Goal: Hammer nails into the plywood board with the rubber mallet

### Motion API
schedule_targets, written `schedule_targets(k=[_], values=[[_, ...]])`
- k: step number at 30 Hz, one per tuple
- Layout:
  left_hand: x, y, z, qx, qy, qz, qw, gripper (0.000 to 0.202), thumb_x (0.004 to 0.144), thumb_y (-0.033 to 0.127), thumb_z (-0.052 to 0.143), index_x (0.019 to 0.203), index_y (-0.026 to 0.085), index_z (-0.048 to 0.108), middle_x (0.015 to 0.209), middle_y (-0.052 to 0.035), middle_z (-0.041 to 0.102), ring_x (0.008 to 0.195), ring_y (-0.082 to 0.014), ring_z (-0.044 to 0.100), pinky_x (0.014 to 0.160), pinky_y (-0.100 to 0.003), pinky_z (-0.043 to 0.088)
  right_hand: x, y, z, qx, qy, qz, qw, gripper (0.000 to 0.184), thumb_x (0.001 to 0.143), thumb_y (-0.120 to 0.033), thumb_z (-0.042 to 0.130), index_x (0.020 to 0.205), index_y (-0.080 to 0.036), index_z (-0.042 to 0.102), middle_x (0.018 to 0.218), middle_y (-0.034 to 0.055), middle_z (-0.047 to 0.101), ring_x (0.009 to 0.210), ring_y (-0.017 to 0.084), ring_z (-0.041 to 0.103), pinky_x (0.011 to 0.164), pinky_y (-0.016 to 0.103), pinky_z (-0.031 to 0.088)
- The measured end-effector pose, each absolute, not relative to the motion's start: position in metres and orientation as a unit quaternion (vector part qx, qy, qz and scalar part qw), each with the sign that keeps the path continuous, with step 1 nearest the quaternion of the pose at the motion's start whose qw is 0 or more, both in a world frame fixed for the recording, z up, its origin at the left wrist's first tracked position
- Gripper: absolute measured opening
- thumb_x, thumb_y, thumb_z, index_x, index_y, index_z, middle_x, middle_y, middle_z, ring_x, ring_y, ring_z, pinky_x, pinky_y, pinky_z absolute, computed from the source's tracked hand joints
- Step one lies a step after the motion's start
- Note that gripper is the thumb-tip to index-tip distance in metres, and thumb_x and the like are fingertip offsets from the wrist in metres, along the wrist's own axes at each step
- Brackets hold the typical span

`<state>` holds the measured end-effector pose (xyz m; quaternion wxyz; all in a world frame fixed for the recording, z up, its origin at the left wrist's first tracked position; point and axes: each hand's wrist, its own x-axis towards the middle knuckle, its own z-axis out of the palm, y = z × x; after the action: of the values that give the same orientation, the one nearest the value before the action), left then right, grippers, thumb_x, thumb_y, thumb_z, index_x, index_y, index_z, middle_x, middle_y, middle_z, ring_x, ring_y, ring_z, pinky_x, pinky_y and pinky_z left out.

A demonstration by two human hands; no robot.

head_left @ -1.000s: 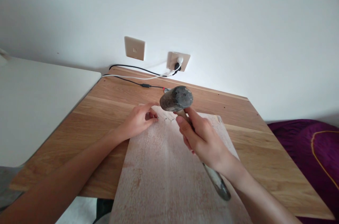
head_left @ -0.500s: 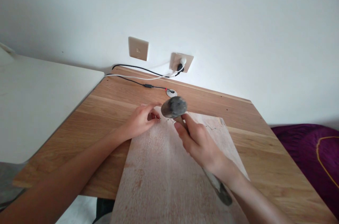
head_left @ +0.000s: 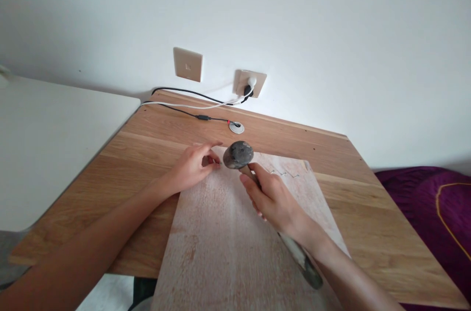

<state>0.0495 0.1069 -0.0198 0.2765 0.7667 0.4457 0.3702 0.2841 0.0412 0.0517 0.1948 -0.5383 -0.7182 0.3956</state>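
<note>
My right hand (head_left: 271,197) is closed round the handle of a hammer. Its dark, worn head (head_left: 238,154) is low over the far end of a pale wooden board (head_left: 224,242) that lies on the wooden table (head_left: 368,213). My left hand (head_left: 193,166) rests on the board's far left corner, thumb and fingers pinched together just left of the hammer head. What they pinch is too small to make out. Several small nails (head_left: 285,172) stick out of the board to the right of the hammer head.
A black cable (head_left: 191,114) and a white cable run along the table's far edge to a wall socket (head_left: 249,83). A blank wall plate (head_left: 187,64) is beside it. A white surface (head_left: 55,139) adjoins the table's left side. A purple fabric (head_left: 434,203) lies at the right.
The hammer head has come down from its raised position to just above the board, next to my left fingers. My left hand has stayed in place.
</note>
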Motion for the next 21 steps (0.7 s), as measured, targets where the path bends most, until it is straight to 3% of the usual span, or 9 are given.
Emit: schedule_targets(k=[2, 6, 9, 12, 16, 21], values=[[0.049, 0.107, -0.021, 0.773, 0.443, 0.366, 0.269, 0.049, 0.087, 0.015, 0.076, 0.134, 0.022, 0.065, 0.093, -0.0009, 0.081, 0.088, -0.0196, 0.075, 0.089, -0.034, 0.056, 0.291, 0.035, 0.051, -0.549, -0.67, 0.417, 0.275, 0.023, 0.106, -0.047, 0.052, 0.106, -0.027, 0.041, 0.061, -0.0109, 0.056, 0.037, 0.012, 0.053, 0.036, 0.021, 0.039], [0.05, 0.109, -0.025, 0.774, 0.435, 0.375, 0.266, 0.05, 0.086, 0.014, 0.074, 0.134, 0.023, 0.064, 0.09, 0.0007, 0.08, 0.084, -0.0183, 0.074, 0.09, -0.035, 0.056, 0.313, 0.011, 0.051, -0.548, -0.571, 0.44, 0.424, 0.04, 0.099, -0.054, 0.067, 0.099, -0.029, 0.035, 0.078, -0.0088, 0.065, 0.038, 0.009, 0.058, 0.034, 0.019, 0.044], [0.05, 0.11, -0.029, 0.773, 0.417, 0.389, 0.278, 0.052, 0.087, 0.013, 0.073, 0.137, 0.024, 0.062, 0.091, 0.0007, 0.08, 0.082, -0.0171, 0.073, 0.088, -0.034, 0.056, 0.336, -0.013, 0.046, -0.552, -0.481, 0.481, 0.482, 0.038, 0.095, -0.053, 0.074, 0.102, -0.028, 0.046, 0.075, -0.0078, 0.067, 0.042, 0.011, 0.062, 0.041, 0.021, 0.052], [0.05, 0.11, -0.031, 0.776, 0.404, 0.398, 0.277, 0.049, 0.087, 0.015, 0.073, 0.135, 0.023, 0.063, 0.091, -0.0001, 0.08, 0.081, -0.0169, 0.072, 0.086, -0.033, 0.056, 0.359, -0.037, 0.038, -0.584, -0.371, 0.492, 0.528, 0.042, 0.086, -0.053, 0.084, 0.11, -0.026, 0.061, 0.079, -0.0014, 0.073, 0.06, 0.016, 0.072, 0.057, 0.027, 0.062], [0.048, 0.11, -0.028, 0.787, 0.396, 0.39, 0.267, 0.043, 0.088, 0.015, 0.069, 0.13, 0.022, 0.066, 0.09, 0.0, 0.079, 0.08, -0.0169, 0.071, 0.089, -0.034, 0.056, 0.375, -0.059, 0.028, -0.619, -0.32, 0.494, 0.52, 0.046, 0.083, -0.059, 0.084, 0.108, -0.022, 0.071, 0.087, 0.005, 0.077, 0.076, 0.022, 0.077, 0.07, 0.031, 0.065], [0.048, 0.108, -0.023, 0.792, 0.405, 0.377, 0.256, 0.04, 0.09, 0.021, 0.067, 0.13, 0.022, 0.066, 0.093, -0.002, 0.079, 0.085, -0.0195, 0.072, 0.093, -0.037, 0.056, 0.373, -0.061, 0.014, -0.638, -0.448, 0.488, 0.392, 0.05, 0.093, -0.066, 0.07, 0.113, -0.021, 0.065, 0.072, 0.0, 0.071, 0.056, 0.018, 0.069, 0.052, 0.026, 0.056]])
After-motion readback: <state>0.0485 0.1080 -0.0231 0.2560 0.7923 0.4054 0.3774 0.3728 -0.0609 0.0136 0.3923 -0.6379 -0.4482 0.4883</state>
